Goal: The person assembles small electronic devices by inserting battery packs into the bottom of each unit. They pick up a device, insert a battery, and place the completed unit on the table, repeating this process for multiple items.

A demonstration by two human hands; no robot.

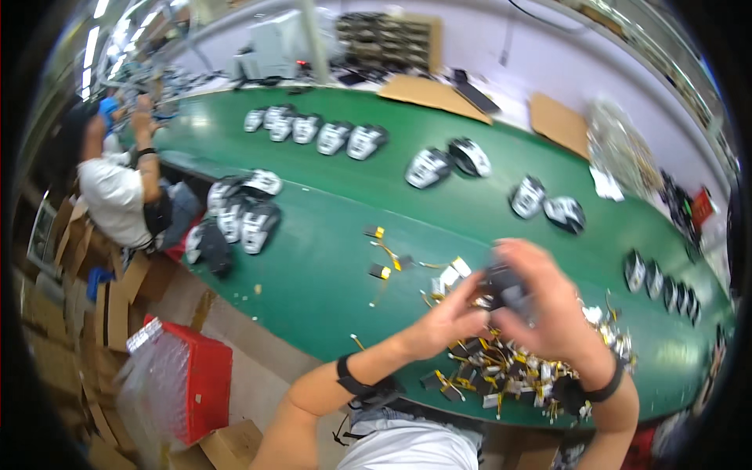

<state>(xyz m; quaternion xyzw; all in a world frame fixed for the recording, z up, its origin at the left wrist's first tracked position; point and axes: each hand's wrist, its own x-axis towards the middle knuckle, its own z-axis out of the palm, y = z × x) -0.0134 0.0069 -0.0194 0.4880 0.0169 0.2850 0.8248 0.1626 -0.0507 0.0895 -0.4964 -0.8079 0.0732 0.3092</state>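
Both of my hands are raised over the green table, closed around a small black plastic piece (507,287), blurred by motion. My left hand (450,323) grips it from the left, thumb and fingers at its lower edge. My right hand (552,309) wraps over its top and right side, hiding much of it. Under and around the hands lies a heap of small battery packs with wires (501,372), some silver, some dark, with yellow tape. Several more packs lie loose to the left, among them a dark one with a yellow end (379,271).
Black-and-white rounded housings (365,142) stand in groups along the green table (313,204); another cluster (257,225) sits near its left edge. Cardboard sheets (435,97) and a clear plastic bag (623,145) lie at the back. A co-worker (117,196) and a red bin (207,376) are left.
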